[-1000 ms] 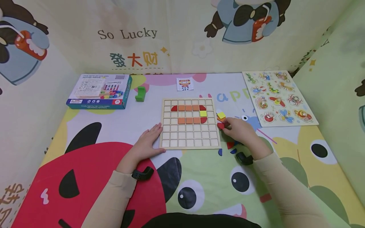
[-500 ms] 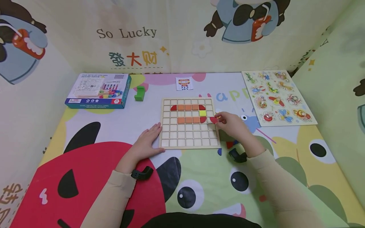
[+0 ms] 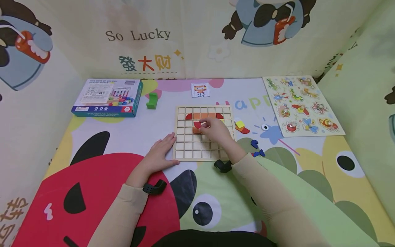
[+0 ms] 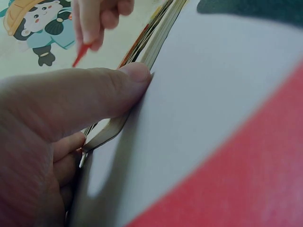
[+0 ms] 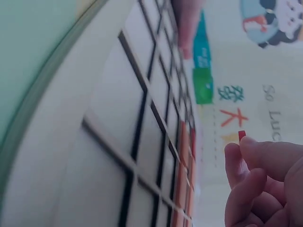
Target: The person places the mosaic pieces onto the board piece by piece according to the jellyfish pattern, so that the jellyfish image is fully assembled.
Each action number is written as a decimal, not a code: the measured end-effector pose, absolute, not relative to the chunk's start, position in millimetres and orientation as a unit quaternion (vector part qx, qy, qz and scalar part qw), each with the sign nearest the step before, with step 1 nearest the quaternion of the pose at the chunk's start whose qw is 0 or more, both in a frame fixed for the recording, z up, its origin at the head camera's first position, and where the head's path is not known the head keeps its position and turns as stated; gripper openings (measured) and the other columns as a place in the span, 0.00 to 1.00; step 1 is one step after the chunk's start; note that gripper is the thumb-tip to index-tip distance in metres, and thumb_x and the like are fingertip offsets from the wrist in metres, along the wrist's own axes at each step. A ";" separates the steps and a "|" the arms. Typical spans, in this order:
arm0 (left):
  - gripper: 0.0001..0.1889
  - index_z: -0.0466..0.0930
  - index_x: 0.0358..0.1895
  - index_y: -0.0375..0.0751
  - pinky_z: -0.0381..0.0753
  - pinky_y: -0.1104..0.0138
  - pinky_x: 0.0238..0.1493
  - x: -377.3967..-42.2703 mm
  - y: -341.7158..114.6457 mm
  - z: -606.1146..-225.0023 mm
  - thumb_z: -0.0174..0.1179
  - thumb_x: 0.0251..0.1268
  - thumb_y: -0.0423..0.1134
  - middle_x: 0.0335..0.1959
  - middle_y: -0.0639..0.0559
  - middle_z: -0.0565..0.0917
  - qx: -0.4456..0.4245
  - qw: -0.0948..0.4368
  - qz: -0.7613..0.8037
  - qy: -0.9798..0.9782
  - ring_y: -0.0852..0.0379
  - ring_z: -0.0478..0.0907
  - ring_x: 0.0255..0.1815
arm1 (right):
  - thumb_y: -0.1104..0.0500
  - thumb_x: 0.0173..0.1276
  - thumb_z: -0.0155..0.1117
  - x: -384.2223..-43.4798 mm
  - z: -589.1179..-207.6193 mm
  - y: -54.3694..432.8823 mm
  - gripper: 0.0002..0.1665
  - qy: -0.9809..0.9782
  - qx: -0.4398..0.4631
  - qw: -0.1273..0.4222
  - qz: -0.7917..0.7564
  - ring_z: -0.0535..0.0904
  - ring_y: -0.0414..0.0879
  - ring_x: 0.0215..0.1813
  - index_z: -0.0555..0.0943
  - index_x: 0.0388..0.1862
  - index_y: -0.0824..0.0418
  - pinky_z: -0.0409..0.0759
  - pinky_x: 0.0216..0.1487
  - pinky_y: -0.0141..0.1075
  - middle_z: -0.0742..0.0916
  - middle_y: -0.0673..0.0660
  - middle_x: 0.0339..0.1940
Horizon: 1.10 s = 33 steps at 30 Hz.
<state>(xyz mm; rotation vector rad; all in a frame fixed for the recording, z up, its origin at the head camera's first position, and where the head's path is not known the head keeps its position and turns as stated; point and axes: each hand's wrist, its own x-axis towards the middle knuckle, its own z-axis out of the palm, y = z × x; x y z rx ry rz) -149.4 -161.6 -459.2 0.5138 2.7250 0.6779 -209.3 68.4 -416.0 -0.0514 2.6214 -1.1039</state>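
Head view, right grip point(image 3: 216, 131) pinching red, seemingly rounded piece point(image 3: 197, 125) over gridded board point(image 3: 188, 145), left hand point(image 3: 158, 153) spread

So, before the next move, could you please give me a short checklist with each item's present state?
Right hand pinching a red piece: ok.
Left hand touching the grid board: ok.
Cell left of the lower orange piece bare: ok.
Pattern card uncovered: ok.
Red piece seated in a cell: not ok, held above the board.
Red piece's orientation matching the card: cannot tell.
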 end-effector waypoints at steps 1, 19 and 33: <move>0.52 0.47 0.71 0.47 0.45 0.48 0.70 -149.6 -161.8 -459.0 0.67 0.43 0.55 0.74 0.52 0.48 0.178 0.144 0.234 0.945 0.51 0.43 0.74 | 0.53 0.62 0.60 -210.6 -416.9 63.7 0.19 0.914 -0.023 0.150 -0.376 0.76 0.46 0.38 0.77 0.52 0.51 0.75 0.37 0.34 0.83 0.51 0.37; 0.51 0.48 0.71 0.47 0.46 0.48 0.70 -148.1 -161.7 -457.2 0.67 0.43 0.54 0.74 0.51 0.49 0.179 0.139 0.251 0.941 0.51 0.44 0.74 | 0.53 0.61 0.58 -221.3 -427.7 35.8 0.16 0.966 -0.124 0.139 -0.181 0.73 0.44 0.32 0.79 0.48 0.51 0.67 0.27 0.33 0.80 0.49 0.27; 0.51 0.48 0.71 0.48 0.45 0.49 0.71 -148.9 -161.8 -458.9 0.66 0.43 0.56 0.74 0.53 0.49 0.173 0.143 0.241 0.944 0.52 0.43 0.74 | 0.52 0.61 0.58 -221.3 -434.0 34.8 0.16 0.968 -0.110 0.139 -0.177 0.73 0.43 0.34 0.80 0.49 0.51 0.69 0.29 0.33 0.80 0.48 0.30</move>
